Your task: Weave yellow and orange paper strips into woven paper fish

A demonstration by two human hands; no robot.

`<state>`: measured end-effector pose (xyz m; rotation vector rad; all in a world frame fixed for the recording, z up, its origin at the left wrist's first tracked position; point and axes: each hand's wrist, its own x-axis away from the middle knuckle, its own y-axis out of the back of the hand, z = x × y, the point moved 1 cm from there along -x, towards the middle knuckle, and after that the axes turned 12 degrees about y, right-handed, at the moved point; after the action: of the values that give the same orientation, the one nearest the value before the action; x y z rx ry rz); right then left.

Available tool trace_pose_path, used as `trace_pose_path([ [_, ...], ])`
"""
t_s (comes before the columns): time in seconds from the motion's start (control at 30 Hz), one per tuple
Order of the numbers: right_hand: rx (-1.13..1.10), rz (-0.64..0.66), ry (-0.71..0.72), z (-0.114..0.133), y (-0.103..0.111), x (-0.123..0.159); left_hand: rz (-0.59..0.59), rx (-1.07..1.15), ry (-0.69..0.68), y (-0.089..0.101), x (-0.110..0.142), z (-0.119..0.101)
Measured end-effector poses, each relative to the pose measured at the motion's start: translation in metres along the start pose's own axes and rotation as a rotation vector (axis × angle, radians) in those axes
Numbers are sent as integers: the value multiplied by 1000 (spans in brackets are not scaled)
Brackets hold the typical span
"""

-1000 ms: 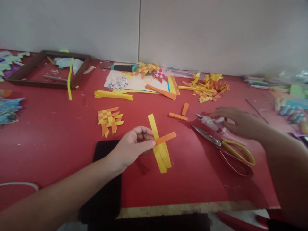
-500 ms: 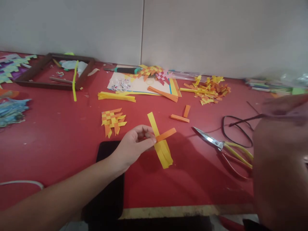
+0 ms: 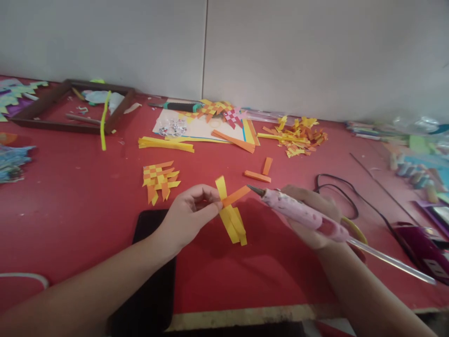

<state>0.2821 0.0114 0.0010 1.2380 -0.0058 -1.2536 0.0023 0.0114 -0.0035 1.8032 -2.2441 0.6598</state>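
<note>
Between thumb and fingers, my left hand (image 3: pixel 194 213) pinches crossed paper strips: yellow strips (image 3: pixel 231 224) running downward and an orange strip (image 3: pixel 236 195) across them. My right hand (image 3: pixel 310 210) is wrapped round a pink hot glue gun (image 3: pixel 305 215), its metal nozzle close to the free end of the orange strip. A clear glue stick (image 3: pixel 393 260) pokes out of its rear. The scissors (image 3: pixel 354 231) are mostly hidden behind my right hand. Left of the strips lies a woven yellow and orange paper fish (image 3: pixel 159 181).
A black phone (image 3: pixel 150 276) lies under my left forearm. Orange strips (image 3: pixel 257 176), yellow strips (image 3: pixel 164 144) and a pile of paper scraps (image 3: pixel 301 135) are farther back. A wooden frame (image 3: pixel 59 125) stands far left. A cable (image 3: pixel 372 206) leads to a purple power strip (image 3: pixel 423 250) at right.
My right hand has come in from the right edge with the glue gun, bringing its nozzle near the orange strip. My left hand still pinches the strips. The view has shifted slightly.
</note>
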Motion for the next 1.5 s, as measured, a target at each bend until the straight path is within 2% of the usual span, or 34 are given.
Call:
trace_pose_path([
  [0.1, 124, 68, 106, 0, 0, -10, -3, 22, 9, 0, 0, 0],
  [0.27, 335, 323, 62, -17, -8, -18, -12, -13, 16, 2, 0, 1],
  [0.53, 311, 430, 44, -22, -17, -12, 8, -117, -67, 1, -1, 1],
  [0.63, 319, 386, 96, -17, -15, -15, 21, -143, -97, 1, 0, 1],
  [0.7, 366, 212, 125, -7, -12, -18, 36, -181, -126, 0, 0, 2],
  [0.77, 363, -37, 131, 9, -11, -21, 49, -228, -165, -2, 1, 2],
  [0.8, 311, -133, 129, 18, -12, -23, 59, -253, -187, -3, 2, 2],
  [0.83, 220, -165, 127, 28, -13, -24, 70, -280, -212, -5, 3, 2],
  [0.97, -111, 12, 125, 53, -25, -28, 91, -418, -344, -9, 8, 1],
  [1.13, -257, 122, 81, 50, -30, -32, 94, -479, -433, -10, 10, -2],
  [1.3, -398, 161, 73, 49, -30, -35, 118, -460, -446, -12, 10, -3],
  [1.5, -426, 148, 66, 52, -34, -34, 185, -413, -398, -13, 11, -3],
])
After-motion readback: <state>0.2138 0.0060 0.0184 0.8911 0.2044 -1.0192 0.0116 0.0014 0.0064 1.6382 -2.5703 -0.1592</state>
